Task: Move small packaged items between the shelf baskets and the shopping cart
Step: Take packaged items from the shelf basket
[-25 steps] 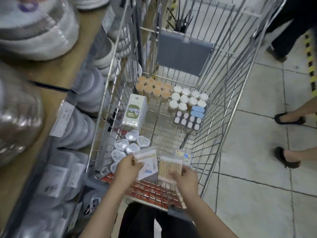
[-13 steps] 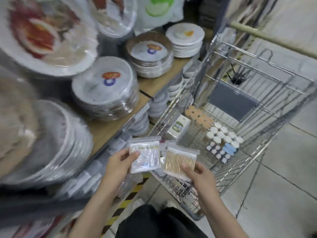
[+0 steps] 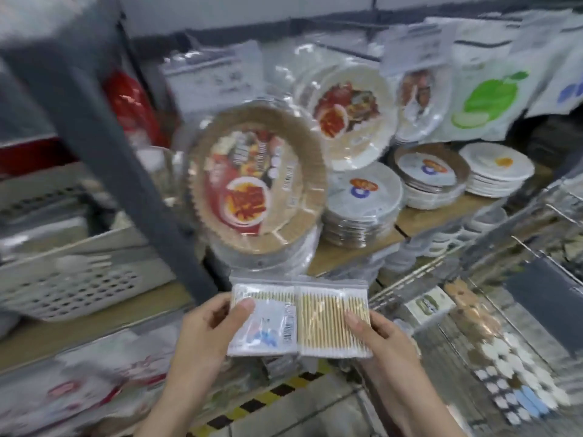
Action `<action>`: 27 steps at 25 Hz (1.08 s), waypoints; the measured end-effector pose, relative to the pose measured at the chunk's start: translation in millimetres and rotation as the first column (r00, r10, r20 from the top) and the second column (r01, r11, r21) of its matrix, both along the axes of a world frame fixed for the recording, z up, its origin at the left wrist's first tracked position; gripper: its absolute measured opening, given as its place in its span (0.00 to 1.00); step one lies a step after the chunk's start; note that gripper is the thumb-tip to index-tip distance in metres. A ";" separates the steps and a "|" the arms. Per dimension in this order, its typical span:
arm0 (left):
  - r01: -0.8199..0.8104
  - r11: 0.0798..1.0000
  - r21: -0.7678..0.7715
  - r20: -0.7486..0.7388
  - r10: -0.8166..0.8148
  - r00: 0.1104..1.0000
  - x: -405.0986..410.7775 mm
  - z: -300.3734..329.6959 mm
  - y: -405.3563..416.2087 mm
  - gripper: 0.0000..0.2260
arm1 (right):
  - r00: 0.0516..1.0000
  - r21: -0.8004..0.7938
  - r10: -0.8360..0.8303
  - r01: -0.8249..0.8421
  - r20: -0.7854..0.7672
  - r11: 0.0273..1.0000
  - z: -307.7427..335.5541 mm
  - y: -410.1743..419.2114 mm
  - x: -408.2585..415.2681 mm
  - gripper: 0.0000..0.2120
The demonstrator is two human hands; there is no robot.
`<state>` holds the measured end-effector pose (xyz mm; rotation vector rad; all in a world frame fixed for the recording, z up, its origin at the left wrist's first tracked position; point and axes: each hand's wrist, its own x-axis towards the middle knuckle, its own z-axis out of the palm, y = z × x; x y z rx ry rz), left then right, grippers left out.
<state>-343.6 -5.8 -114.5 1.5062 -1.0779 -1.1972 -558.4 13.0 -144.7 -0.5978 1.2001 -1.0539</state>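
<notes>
Before blurred shelves [image 3: 441, 216], hands grip two flat, crinkly swab packets [image 3: 299, 320].

Wooden shelf board [image 3: 441, 212], grey upright post [image 3: 120, 171], hazard-striped floor [image 3: 277, 392].

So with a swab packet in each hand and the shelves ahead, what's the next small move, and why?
Probably carry both packets left toward the white perforated basket. The left hand holds the labelled packet, the right hand the plain packet, both clear of the cart and facing the shelf.
</notes>
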 end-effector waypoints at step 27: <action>-0.060 0.922 -0.383 0.090 0.102 0.991 236.0 99.4 4.3 0.07 | 0.979 -0.387 0.141 -0.190 -0.150 0.902 101.2 -18.1 282.0 0.15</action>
